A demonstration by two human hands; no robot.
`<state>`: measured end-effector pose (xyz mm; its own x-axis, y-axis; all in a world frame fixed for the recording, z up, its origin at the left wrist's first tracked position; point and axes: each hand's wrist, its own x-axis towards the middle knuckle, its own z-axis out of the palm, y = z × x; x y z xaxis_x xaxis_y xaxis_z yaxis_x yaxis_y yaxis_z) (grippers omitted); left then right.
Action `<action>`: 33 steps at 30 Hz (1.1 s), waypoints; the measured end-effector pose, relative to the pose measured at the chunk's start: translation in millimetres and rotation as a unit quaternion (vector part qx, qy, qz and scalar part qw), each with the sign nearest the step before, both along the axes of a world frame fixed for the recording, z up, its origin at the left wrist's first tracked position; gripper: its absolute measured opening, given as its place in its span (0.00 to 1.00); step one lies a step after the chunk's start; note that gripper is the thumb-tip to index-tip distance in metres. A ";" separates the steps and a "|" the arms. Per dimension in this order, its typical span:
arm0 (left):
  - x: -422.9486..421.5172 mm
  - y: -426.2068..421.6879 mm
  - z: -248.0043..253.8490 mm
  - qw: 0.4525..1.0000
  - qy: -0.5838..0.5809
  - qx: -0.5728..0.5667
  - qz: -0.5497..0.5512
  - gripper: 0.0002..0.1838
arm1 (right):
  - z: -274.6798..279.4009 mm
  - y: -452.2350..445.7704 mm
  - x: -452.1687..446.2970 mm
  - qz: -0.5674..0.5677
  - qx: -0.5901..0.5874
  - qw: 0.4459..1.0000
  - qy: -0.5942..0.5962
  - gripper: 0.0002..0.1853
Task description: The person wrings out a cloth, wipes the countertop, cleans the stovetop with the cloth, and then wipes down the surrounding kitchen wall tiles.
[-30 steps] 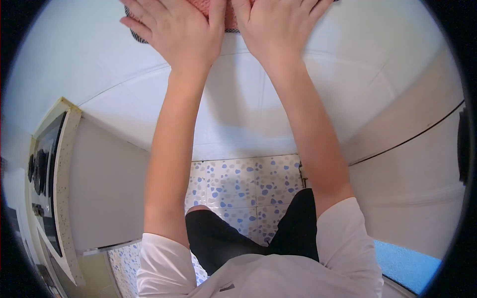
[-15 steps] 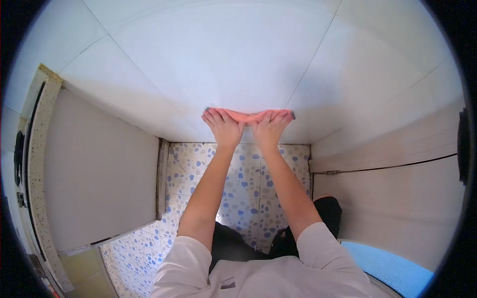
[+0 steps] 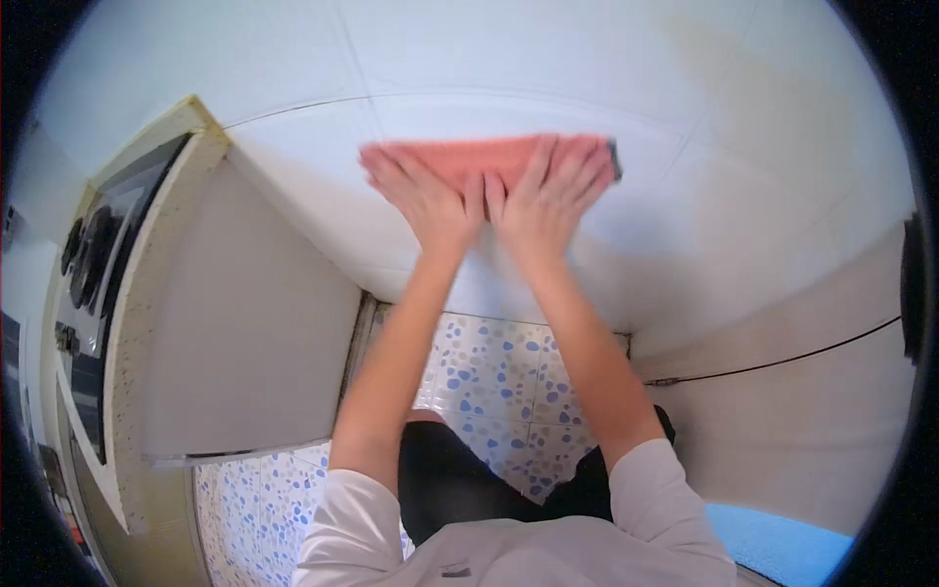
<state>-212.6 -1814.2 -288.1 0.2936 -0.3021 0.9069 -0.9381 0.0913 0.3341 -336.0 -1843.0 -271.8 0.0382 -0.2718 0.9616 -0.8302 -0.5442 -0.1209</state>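
Observation:
A folded pink cloth (image 3: 458, 157) with a dark edge at its right end lies against the white tiled wall (image 3: 509, 49). My left hand (image 3: 427, 207) holds the left part of the cloth to the tiles, fingers stretched over it. On the right part, my right hand (image 3: 543, 210) does the same, its fingers slightly spread. The two thumbs point upward close together at the cloth's lower middle. Both hands are a little blurred, and the fingers hide much of the cloth.
To the left stands a speckled counter (image 3: 147, 293) with a black gas stove (image 3: 98, 254) and a grey side panel (image 3: 249, 313). The floor (image 3: 494, 367) has blue pebble-patterned tiles. A dark cable (image 3: 782, 362) runs along the right-hand surface, above a light-blue surface (image 3: 773, 533).
Both hands have moved up the wall with the cloth, which now looks wider and flatter. The camera view has shifted, showing more of the stove at left.

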 end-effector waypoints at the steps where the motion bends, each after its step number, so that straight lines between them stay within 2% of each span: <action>1: 17.1 -0.6 41.6 1.000 -0.018 -0.010 0.011 0.61 | 37.4 0.7 11.7 0.010 -0.024 1.000 -0.007 0.47; 3: 53.0 -2.1 123.3 0.997 -0.055 -0.032 0.036 0.61 | 109.2 7.0 35.0 0.029 -0.028 0.999 0.016 0.46; 5: 74.3 0.1 176.4 0.994 -0.088 -0.048 0.052 0.61 | 170.6 13.5 52.1 0.010 0.001 0.999 0.043 0.50; 8: 92.7 5.0 193.7 0.992 -0.102 -0.054 0.052 0.61 | 189.4 15.9 67.5 0.018 0.045 0.998 0.046 0.51; 9: 93.9 5.5 179.4 0.994 -0.093 -0.047 0.042 0.62 | 186.9 14.8 69.9 0.026 0.062 0.997 0.041 0.51; 12: 90.9 8.1 113.0 0.997 -0.065 -0.023 0.041 0.65 | 102.7 -0.2 72.3 0.030 -0.085 0.996 -0.003 0.46; 15: 92.3 13.2 11.8 0.997 -0.066 0.009 0.036 0.65 | -6.3 9.2 62.2 0.019 -0.010 0.999 0.043 0.43; 17: 92.3 17.8 -66.5 0.996 -0.074 0.044 0.030 0.65 | -80.6 19.7 54.9 -0.011 0.067 0.992 0.106 0.36; 19: 90.6 24.6 -148.4 0.991 -0.082 0.096 0.038 0.66 | -147.2 29.2 46.7 0.010 0.151 0.972 0.181 0.39; 21: 88.9 38.9 -224.2 0.981 -0.074 0.173 0.044 0.63 | -216.0 27.4 43.6 0.036 0.091 0.980 0.173 0.33; 23: 88.3 56.5 -278.0 0.964 -0.048 0.259 0.028 0.58 | -266.2 37.9 32.9 0.039 0.159 0.957 0.239 0.31; 24: 85.1 60.0 -285.9 0.960 -0.024 0.277 0.033 0.57 | -277.4 40.8 30.2 0.038 0.190 0.943 0.270 0.30; 26: 76.5 64.5 -293.8 0.948 0.025 0.315 0.045 0.55 | -271.2 48.1 33.8 0.027 0.205 0.946 0.249 0.28; 27: 74.6 66.1 -288.7 0.942 0.042 0.332 0.042 0.54 | -265.9 51.3 38.5 0.023 0.211 0.948 0.238 0.26; 29: 74.9 70.5 -262.0 0.928 0.074 0.364 0.042 0.54 | -260.1 54.4 43.0 0.055 0.226 0.952 0.197 0.30; 30: 80.2 67.3 -242.3 0.943 0.083 0.319 0.041 0.54 | -252.7 53.5 51.9 0.073 0.232 0.954 0.174 0.32; 31: 86.1 62.3 -219.3 0.956 0.093 0.274 0.039 0.53 | -223.2 52.4 66.1 0.075 0.195 0.964 0.165 0.31; 33: 105.4 56.7 -172.0 0.981 0.081 0.176 0.031 0.53 | -127.0 51.2 93.1 0.072 0.130 0.978 0.146 0.30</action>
